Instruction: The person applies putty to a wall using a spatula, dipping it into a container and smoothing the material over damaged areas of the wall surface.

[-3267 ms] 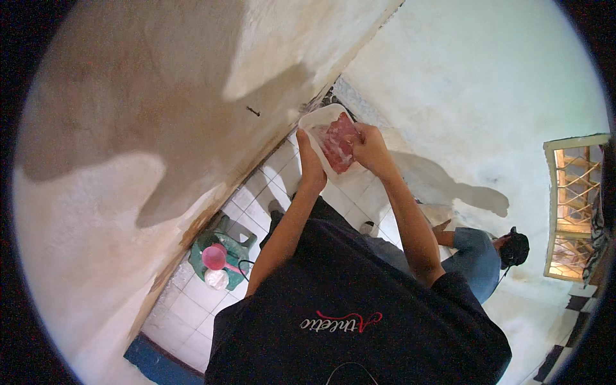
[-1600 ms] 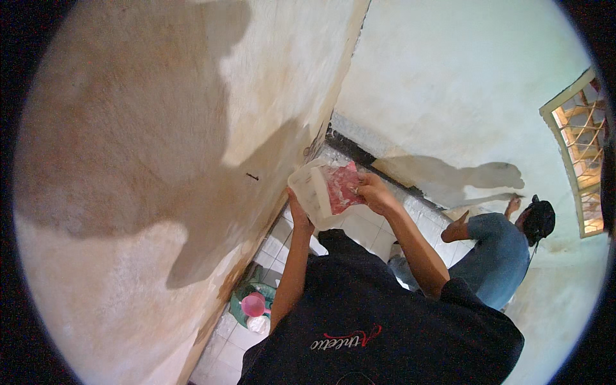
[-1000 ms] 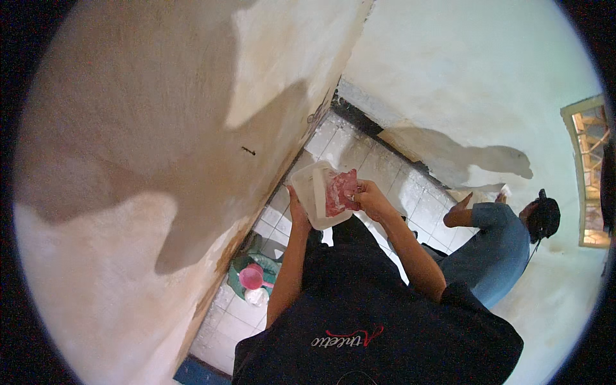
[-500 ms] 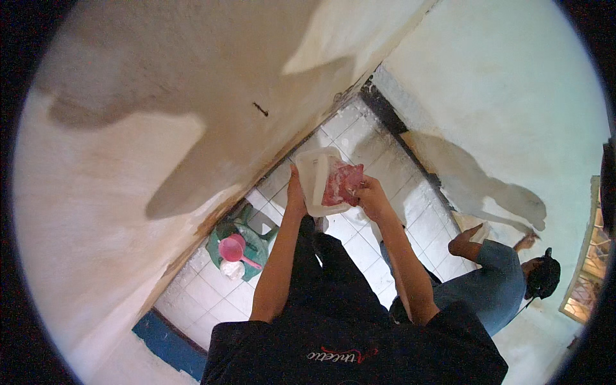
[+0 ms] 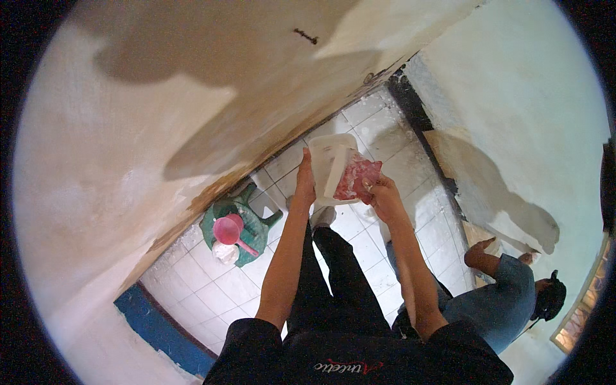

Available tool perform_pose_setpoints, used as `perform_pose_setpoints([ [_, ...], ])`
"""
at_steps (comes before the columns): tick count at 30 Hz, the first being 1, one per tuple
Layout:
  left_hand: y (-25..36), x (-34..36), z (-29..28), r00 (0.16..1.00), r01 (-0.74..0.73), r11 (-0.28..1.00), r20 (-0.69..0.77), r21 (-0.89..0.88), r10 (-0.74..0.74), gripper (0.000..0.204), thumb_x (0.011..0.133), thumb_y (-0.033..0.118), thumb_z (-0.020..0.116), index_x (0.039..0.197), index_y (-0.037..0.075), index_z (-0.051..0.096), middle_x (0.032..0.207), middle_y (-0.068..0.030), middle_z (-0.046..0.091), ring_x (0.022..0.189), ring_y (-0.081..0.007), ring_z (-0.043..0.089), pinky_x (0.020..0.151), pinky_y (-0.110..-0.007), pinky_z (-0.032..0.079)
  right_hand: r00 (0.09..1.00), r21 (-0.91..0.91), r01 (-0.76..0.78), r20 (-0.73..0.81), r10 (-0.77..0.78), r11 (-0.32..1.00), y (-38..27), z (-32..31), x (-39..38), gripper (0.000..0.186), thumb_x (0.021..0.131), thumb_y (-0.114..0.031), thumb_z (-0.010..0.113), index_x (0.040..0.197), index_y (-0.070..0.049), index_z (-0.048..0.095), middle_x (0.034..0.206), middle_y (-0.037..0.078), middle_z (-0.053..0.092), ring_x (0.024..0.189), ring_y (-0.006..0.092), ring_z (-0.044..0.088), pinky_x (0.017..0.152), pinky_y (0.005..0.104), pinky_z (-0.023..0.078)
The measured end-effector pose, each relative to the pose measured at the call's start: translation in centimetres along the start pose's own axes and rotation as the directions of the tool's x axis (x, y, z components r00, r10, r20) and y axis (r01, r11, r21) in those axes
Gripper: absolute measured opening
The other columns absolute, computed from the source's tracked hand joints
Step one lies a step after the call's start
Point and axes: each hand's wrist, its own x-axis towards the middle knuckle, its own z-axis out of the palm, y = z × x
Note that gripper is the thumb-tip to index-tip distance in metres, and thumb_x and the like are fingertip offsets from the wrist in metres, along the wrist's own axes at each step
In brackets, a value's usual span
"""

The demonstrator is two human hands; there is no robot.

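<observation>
A whitish translucent plastic tub [image 5: 323, 168] is held out in front of me over the tiled floor. My left hand [image 5: 306, 183] grips its left side, with the thumb along the rim. In my right hand [image 5: 385, 196] is a flat red putty spreader [image 5: 358, 178], pinched at its right edge and smeared with white paste. The spreader lies across the tub's right part and hides some of the inside. Fingers of both hands are partly hidden behind what they hold.
A green plastic stool [image 5: 247, 215] on the left bears a pink dipper [image 5: 229, 230] and a white lump or bag [image 5: 225, 253]. A stained wall [image 5: 212, 128] rises close at left. On the right, another person [image 5: 494, 295] works near the pale wall [image 5: 513, 96].
The whole view has shifted, and the tub and both hands now appear slightly farther right. Both hands keep their grips. The other person's raised hand is lower.
</observation>
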Motion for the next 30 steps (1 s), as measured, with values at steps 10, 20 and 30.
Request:
perform_pose_setpoints([
  [10, 1.9, -4.8, -5.9, 0.996, -0.083, 0.996, -0.017, 0.040, 0.084, 0.071, 0.095, 0.062, 0.033, 0.135, 0.005, 0.045, 0.127, -0.0148, 0.056, 0.111, -0.0263, 0.059, 0.096, -0.037, 0.048, 1.000, 0.085, 0.010, -0.009, -0.009, 0.996, 4.0, 5.9, -2.0, 0.033, 0.078, -0.006, 0.056, 0.109, 0.003, 0.062, 0.089, 0.006, 0.065, 0.067, 0.0124, 0.056, 0.055, 0.0269, 0.042],
  [20, 4.6, -15.5, -8.2, 0.999, -0.036, 0.998, -0.025, -0.055, 0.034, 0.065, 0.099, 0.055, 0.030, 0.133, 0.002, 0.046, 0.126, -0.0149, 0.057, 0.110, -0.0277, 0.059, 0.096, -0.039, 0.048, 0.995, 0.100, -0.083, 0.062, 0.077, 0.992, 5.1, 11.4, -11.3, 0.022, 0.088, -0.002, 0.056, 0.108, 0.006, 0.057, 0.095, 0.010, 0.064, 0.079, 0.0186, 0.065, 0.066, 0.0317, 0.054],
  [30, 6.5, -26.0, -11.2, 0.991, -0.135, 0.979, 0.040, 0.153, 0.130, 0.064, 0.099, 0.055, 0.032, 0.131, 0.002, 0.049, 0.122, -0.0131, 0.059, 0.107, -0.0243, 0.060, 0.094, -0.037, 0.048, 0.974, -0.051, 0.151, 0.180, -0.139, 0.987, 9.4, 14.9, -19.0, 0.034, 0.080, 0.004, 0.052, 0.114, 0.005, 0.054, 0.102, 0.011, 0.063, 0.088, 0.0214, 0.066, 0.072, 0.0345, 0.056],
])
